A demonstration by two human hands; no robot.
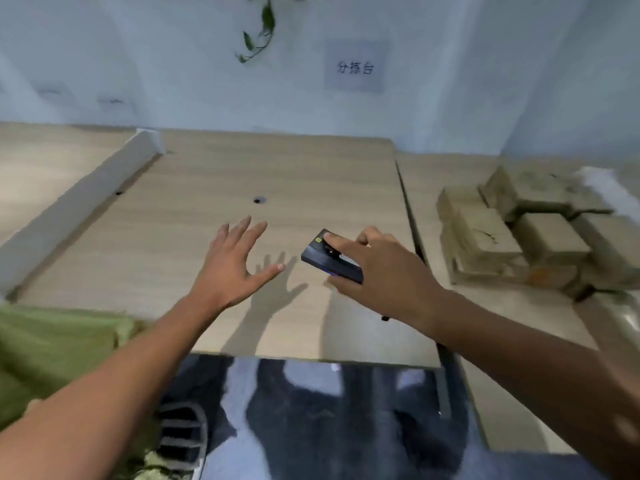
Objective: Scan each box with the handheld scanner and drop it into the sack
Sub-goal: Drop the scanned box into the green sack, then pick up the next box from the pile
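Note:
My right hand grips a dark handheld scanner just above the wooden table, with the index finger lying along its top. My left hand hovers over the table's middle with spread fingers and holds nothing. A pile of several brown cardboard boxes lies on the table to the right of the scanner. The green sack sits at the lower left, beside the table's front edge.
A pale raised divider runs diagonally along the table's left side. A seam splits the table from the right section under the boxes. The wall behind carries a paper sign and a hanging vine. Dark floor shows below.

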